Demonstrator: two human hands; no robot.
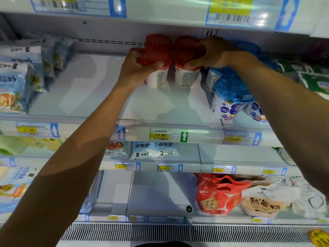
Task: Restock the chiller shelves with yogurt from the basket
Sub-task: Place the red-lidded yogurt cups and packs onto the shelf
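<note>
Just left of the blue-lidded tubs (231, 90), two red-lidded yogurt tubs (187, 75) are held, one per hand: left hand (138, 68) and right hand (217, 52) fingers are clamped round the lids. Probably light, rigid-ish, thin walls easily dented, so rims are best gripped tbh.
</note>
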